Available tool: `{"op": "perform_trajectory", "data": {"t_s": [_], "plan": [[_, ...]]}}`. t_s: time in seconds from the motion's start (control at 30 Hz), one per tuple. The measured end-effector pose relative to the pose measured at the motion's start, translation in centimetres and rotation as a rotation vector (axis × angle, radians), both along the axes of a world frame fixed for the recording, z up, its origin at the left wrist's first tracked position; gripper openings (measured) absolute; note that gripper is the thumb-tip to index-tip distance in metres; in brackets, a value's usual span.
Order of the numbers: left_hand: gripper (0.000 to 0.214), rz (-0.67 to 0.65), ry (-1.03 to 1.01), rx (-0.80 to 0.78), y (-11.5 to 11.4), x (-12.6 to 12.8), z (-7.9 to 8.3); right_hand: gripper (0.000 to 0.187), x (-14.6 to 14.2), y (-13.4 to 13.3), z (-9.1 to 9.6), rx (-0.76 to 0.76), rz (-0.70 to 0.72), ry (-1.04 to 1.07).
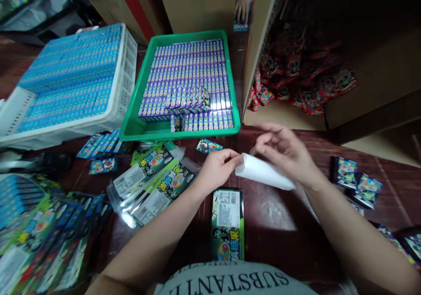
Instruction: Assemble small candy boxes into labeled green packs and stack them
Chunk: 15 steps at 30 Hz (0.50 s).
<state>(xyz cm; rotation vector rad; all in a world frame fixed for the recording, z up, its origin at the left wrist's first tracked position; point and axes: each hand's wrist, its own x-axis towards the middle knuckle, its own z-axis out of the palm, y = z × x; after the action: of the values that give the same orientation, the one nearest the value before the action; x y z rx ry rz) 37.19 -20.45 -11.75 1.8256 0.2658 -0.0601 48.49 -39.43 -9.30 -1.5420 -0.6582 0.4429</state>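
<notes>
My left hand (219,168) pinches the left end of a white sheet (266,171), which looks folded or loosely rolled. Just above the sheet, my right hand (284,152) is blurred, with thumb and forefinger close together. A small, faint, see-through bit shows at its fingertips, too unclear to name. Below the hands lies a green and black printed packet (228,225) with a white barcode label. More such labelled packets (158,185), in clear wrapping, lie left of my left hand. A small blue box (208,146) sits beyond that hand.
A green tray (179,135) holds rows of purple boxes. A white crate (130,62) of blue boxes stands left of it. At right, an open carton (286,120) contains red packs. Small packs (368,190) lie far right. Another person's hand (244,3) shows at the top.
</notes>
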Motion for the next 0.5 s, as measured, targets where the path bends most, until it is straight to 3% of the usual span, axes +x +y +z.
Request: {"op": "perform_trajectory", "data": {"t_s": [0.07,0.13,0.23,0.37,0.5], "plan": [[0.03,0.054,-0.033,0.138,0.1,-1.0,0.1,0.043,-0.3,-0.7,0.9,0.056,-0.205,-0.069],[0.033,0.09,-0.075,0.322,0.3,-3.0,0.2,0.043,-1.1,-1.7,1.8,0.073,-0.304,-0.117],[0.023,-0.013,-0.041,0.507,0.6,-6.9,0.2,0.047,-3.9,-3.4,2.7,0.005,-0.2,-0.058],[0.014,-0.092,-0.001,0.403,1.3,-10.5,0.6,0.051,-8.5,-3.5,2.7,-0.091,0.063,0.099],[0.011,-0.087,-0.03,0.164,1.3,-11.6,2.5,0.055,-11.1,-1.6,2.3,-0.107,0.168,0.116]]}}
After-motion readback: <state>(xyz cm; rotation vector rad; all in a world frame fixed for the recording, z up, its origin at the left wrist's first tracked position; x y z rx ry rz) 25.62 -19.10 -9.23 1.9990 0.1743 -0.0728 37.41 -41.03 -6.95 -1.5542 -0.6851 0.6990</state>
